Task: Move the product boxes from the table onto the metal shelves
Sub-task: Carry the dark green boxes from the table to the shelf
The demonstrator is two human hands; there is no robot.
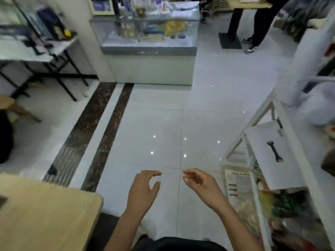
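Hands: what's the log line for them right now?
left hand: empty, over floor | right hand: empty, over floor | table: left | shelves: right

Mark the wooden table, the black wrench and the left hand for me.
wooden table (45, 214), head view, on its bare top.
black wrench (274, 151), head view, on the middle of its handle.
left hand (144, 191), head view, on the back of the hand.

We see a pale wood-grain table (45, 214) at lower left, glossy white floor tiles (154, 133) crossed by two dark speckled brown stripes (94, 129), and white shelves (272, 154) at right.
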